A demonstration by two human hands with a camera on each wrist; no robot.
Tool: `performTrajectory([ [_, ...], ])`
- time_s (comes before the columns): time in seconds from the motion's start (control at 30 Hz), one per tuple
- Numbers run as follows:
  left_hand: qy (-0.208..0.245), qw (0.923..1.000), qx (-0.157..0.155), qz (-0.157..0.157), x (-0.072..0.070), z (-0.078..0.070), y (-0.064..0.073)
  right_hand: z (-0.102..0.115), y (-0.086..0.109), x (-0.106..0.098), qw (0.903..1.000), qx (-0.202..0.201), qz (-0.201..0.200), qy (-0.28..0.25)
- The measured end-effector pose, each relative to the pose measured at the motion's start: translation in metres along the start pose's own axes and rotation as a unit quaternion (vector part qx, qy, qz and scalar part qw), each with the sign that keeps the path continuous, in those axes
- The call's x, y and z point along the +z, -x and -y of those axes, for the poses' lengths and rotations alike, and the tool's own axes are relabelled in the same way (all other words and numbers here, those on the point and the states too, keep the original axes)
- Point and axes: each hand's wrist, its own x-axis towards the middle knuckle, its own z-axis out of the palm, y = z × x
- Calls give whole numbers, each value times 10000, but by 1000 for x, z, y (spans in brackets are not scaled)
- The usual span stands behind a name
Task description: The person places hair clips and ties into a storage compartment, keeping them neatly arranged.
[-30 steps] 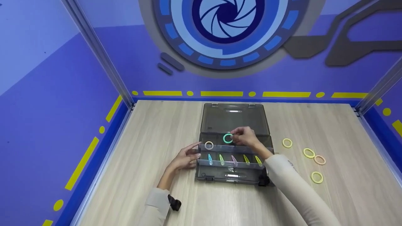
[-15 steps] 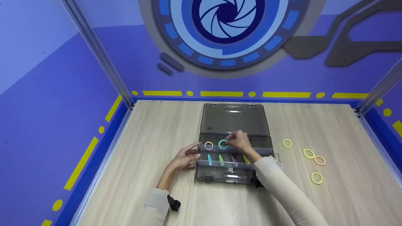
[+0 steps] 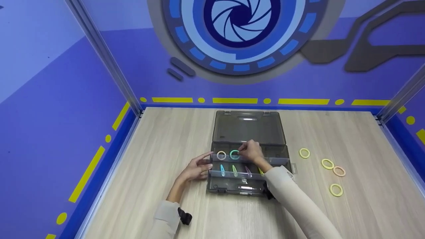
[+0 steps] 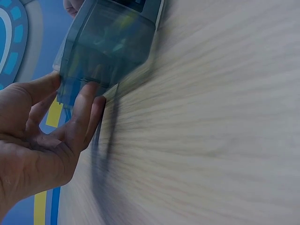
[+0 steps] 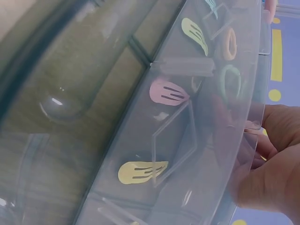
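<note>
Right hand, fingertips half hidden, seemingly pinched the green ring in the back row of the box, three o'clock from the peach ring; left hand, fingers extended, touched its nine-o'clock end. Gentle release looked best.

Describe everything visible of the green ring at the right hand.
The green ring is a mint, one-colour, closed round band with an open centre; its material is unclear. The right hand pinches its right edge, covering a little of it. It is at the open box's back row, nearest the lid, right of a peach ring and apart from it. Whether it touches the box is unclear.
</note>
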Motion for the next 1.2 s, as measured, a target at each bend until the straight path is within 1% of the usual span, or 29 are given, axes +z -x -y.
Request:
performTrajectory([
  [0.17, -252, 9997, 51, -57, 0, 0, 0, -1, 0, -1, 9999, -48, 104, -22],
  [0.23, -287, 9996, 56, -64, 0, 0, 0, 0, 0, -3, 9999, -23, 131, -98],
  [0.37, -309, 9994, 67, -105, 1, -3, 0, 5, 2, -13, 9981, 73, 278, -551],
  [0.5, -230, 9996, -9, -167, 1, -3, 1, 11, 2, -25, 9927, 143, 476, -1103],
  [0.57, -198, 9997, -25, -155, 1, -2, 1, 13, 2, -32, 9924, 93, 483, -1126],
  [0.63, -143, 9998, -71, -152, 1, -2, 1, 13, 2, -41, 9933, 50, 449, -1065],
  [0.7, -142, 9998, -51, -158, 1, -1, 1, 12, 2, -50, 9945, -16, 396, -966],
  [0.8, -84, 9998, -68, -157, 1, 0, 0, 6, 3, -65, 9951, -4, 291, -950],
  [0.9, -79, 9998, -96, -134, 1, 0, 1, -5, 7, -78, 9946, -47, 207, -1016],
  [1.1, -322, 9994, 148, 53, 0, -2, 0, -28, 18, -107, 9886, -284, 217, -1461],
  [1.2, -346, 9991, 211, 94, -1, -1, 1, -36, 28, -123, 9901, -301, 152, -1365],
])
